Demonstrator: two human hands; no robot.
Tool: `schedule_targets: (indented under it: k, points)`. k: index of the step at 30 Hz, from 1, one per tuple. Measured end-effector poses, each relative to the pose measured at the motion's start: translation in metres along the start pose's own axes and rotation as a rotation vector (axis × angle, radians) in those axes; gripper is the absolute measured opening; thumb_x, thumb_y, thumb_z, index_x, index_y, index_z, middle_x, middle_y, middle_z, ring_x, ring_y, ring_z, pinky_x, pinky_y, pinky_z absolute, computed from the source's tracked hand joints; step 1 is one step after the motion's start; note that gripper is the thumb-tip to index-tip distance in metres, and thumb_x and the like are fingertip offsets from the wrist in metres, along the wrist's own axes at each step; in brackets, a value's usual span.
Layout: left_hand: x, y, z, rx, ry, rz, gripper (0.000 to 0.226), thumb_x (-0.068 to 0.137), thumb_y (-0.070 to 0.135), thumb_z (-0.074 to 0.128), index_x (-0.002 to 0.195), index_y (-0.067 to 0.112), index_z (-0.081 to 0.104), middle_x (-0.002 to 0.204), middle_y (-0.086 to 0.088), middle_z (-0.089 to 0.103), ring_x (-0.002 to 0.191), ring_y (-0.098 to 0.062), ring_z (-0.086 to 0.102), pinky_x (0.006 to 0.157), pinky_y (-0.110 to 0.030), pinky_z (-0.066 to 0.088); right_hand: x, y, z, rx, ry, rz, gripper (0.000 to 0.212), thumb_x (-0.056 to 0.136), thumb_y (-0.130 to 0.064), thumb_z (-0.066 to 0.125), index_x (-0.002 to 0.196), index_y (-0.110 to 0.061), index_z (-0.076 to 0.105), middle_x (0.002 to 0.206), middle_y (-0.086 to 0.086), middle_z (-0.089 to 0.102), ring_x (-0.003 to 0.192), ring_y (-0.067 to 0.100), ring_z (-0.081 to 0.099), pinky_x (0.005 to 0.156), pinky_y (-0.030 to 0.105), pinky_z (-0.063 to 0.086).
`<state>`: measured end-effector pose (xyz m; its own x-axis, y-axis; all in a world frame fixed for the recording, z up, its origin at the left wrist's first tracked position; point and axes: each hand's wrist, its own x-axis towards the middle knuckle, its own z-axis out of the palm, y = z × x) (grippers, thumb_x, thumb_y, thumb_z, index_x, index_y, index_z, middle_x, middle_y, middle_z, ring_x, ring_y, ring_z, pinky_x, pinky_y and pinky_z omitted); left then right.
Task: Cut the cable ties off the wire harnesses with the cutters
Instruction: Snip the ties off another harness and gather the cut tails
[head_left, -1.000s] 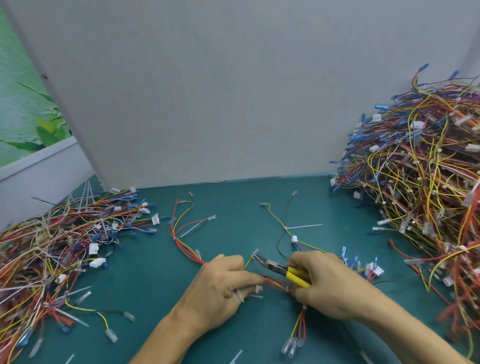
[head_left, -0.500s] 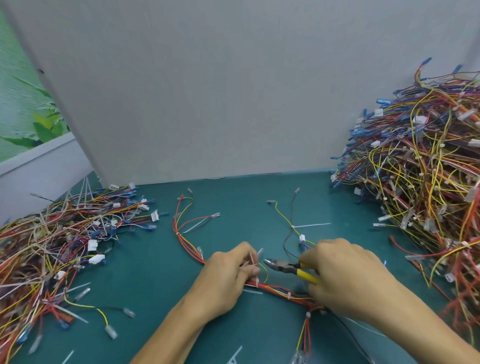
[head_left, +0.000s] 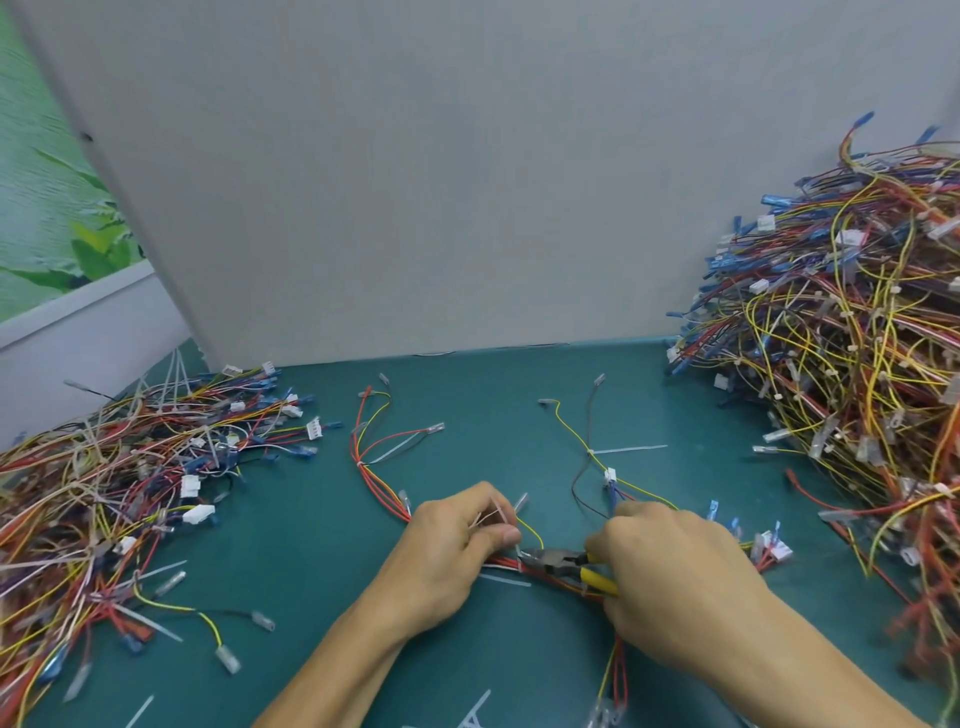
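Yellow-handled cutters (head_left: 563, 564) nose against red-and-yellow wire harness (head_left: 384, 488); tie unclear.

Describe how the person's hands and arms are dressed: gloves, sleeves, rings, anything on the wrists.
Both are bare. The left hand and the right hand wear no gloves, and no ring shows on either. Neither wrist carries a watch or band. The left forearm and the right forearm are uncovered down to the frame's lower edge; no sleeve comes into view.

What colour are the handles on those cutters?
Yellow handles on the cutters, gripped by the right hand; the head view shows them best.
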<state>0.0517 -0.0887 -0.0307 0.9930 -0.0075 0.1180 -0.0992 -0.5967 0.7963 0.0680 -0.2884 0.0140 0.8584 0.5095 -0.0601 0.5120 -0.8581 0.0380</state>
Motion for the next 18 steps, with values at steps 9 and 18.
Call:
schedule_targets:
  k: [9,18]
  points:
    - [-0.0025,0.0007,0.004,-0.001,0.037,0.048,0.021,0.088,0.009,0.062,0.075,0.025,0.058,0.072,0.0,0.068,0.07,-0.012,0.063,0.072,-0.027,0.05,-0.0016,-0.0015,-0.0012,0.002,-0.029,-0.061,0.013,0.084,-0.011,0.048,0.083,-0.022,0.041,0.088,0.0,0.037,0.088,0.031,0.054,0.054,0.031,0.028]
    - [-0.0009,0.0002,0.0055,-0.001,0.04,0.038,0.024,0.087,0.009,0.064,0.072,0.027,0.058,0.071,-0.001,0.067,0.069,-0.015,0.062,0.071,-0.028,0.049,0.0004,-0.0023,0.0039,-0.049,-0.01,-0.102,0.026,0.08,-0.004,0.044,0.068,-0.019,0.027,0.074,0.0,0.026,0.076,0.031,0.037,0.048,0.027,0.017]
